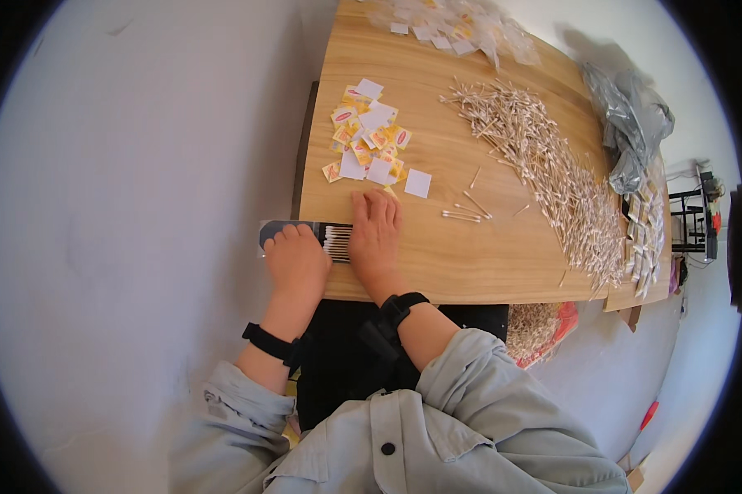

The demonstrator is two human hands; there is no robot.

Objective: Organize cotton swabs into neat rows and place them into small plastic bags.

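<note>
At the table's near left corner, a row of cotton swabs (pixel 336 244) lies side by side on a dark flat strip. A clear plastic bag (pixel 266 226) with a dark piece in it sticks out past the left edge. Its fingers curled, my left hand (pixel 294 265) closes on this bag just left of the swabs. My right hand (pixel 376 244) lies over the right end of the row, palm down, fingers stretched forward; what is under the palm is hidden. Beyond its fingertips is a pile of small yellow and white cards (pixel 369 136).
A long heap of loose cotton swabs (pixel 544 156) covers the table's right half, with a few strays nearer. Clear plastic bags (pixel 470 25) lie at the far edge. A grey plastic bag (pixel 630 123) and filled packets (pixel 647 222) line the right edge. A wall (pixel 157 206) stands close on the left.
</note>
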